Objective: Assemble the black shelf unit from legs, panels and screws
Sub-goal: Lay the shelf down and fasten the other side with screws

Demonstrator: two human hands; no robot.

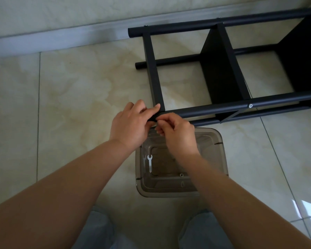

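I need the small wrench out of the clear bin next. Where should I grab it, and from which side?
Pinch the wrench by its flat shank, reaching straight down through the bin's open top. It seems to lie flat near the left wall, jaw end away from you, so thumb and forefinger across the narrow middle likely works best.

Shelf unit (223, 69): black, partly built, lying on its side on the tiled floor, its long round legs running left to right.
Near leg (214, 107): uppermost tube closest to the camera; its left end is hidden under the hands.
Screw (250, 105): silver head set in the near leg, right of centre.
Panels: one black panel (221, 69) stands between the legs mid-frame; another (302, 56) at the right edge.
End rail (153, 69): flat black bar crossing the legs at the left.
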